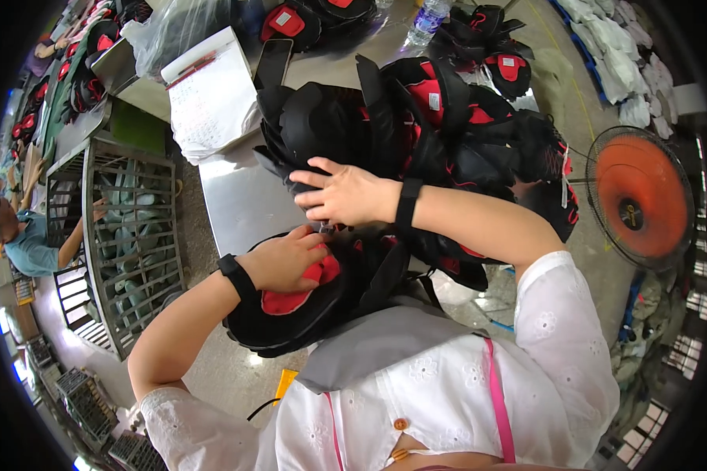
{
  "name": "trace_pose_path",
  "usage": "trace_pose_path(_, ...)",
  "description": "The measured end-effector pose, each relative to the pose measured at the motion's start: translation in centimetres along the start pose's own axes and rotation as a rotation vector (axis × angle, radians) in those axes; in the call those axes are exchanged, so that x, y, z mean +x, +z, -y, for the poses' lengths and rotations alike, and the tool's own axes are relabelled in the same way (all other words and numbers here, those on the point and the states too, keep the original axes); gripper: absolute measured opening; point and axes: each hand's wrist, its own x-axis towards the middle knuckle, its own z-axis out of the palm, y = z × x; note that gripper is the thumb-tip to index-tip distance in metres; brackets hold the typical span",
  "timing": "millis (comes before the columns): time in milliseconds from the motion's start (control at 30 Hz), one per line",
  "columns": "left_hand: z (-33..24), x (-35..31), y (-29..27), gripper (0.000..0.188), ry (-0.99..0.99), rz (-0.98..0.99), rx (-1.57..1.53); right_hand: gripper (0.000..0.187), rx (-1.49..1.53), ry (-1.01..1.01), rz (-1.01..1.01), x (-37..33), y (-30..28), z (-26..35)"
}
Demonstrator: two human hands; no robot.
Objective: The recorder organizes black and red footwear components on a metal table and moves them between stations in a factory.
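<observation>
Head view: I judge the black fabric shoe upper with bright red lining [292, 301] light, soft and bendy, hardly slippery or fragile, best taken by its thicker black rim. It lies by the near edge of the shiny metal desk [232, 206], directly under my left hand [284, 261]; whether those fingers pinch it, I cannot tell. My right hand [346, 192] has its fingers spread just beyond it.

A shiny silver metal table [232, 204] carries a heap of black shoe uppers with red linings [318, 125], a white paper notepad [208, 118], a dark rectangular phone [273, 64] and a clear plastic bottle [427, 23].
</observation>
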Motion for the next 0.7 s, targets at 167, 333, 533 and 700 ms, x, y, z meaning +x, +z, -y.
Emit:
trace_pose_path(167, 0.3, -3.2, 1.8, 0.043, -0.101, -0.117, -0.186, 0.028, 0.002, 0.137, -0.088, 0.0, -0.6, -2.4)
trace_pose_path(333, 1.8, -3.0, 3.3, 0.034, -0.281, -0.237, -0.733, 0.023, -0.049, 0.129, -0.114, -0.4, 0.5, -1.9)
trace_pose_path(533, 3.5, -0.7, 3.6, 0.036, -0.506, -0.204, -0.656, 0.013, 0.044, 0.145, -0.119, -0.4, 1.2, 0.4)
trace_pose_path(700, 4.4, 0.6, 4.6, 0.029, -0.433, -0.206, -0.693, 0.01, 0.041, 0.176, -0.126, -0.8, 1.7, 0.8)
